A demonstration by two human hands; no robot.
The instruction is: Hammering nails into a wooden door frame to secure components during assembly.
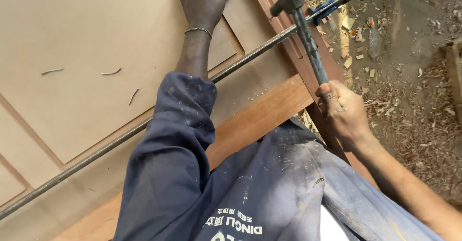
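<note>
Blue trousers [269, 183] nearest; right hand [342, 112] at 3 o'clock, grip closed around hammer [308, 34]; left hand [201, 1] at 12 o'clock, open, flat on panelled door [96, 39].

The panel [96, 39] is pale tan; its frame [260, 116] a warmer reddish brown; the hammer [308, 29] is dark grey, nearly black (its head worn to bare metal in spots); the bar [120, 140] is dull grey-brown; the overalls [231, 183] are dusty blue, flecked with sawdust; the bracelet [198, 30] is silver.
</note>
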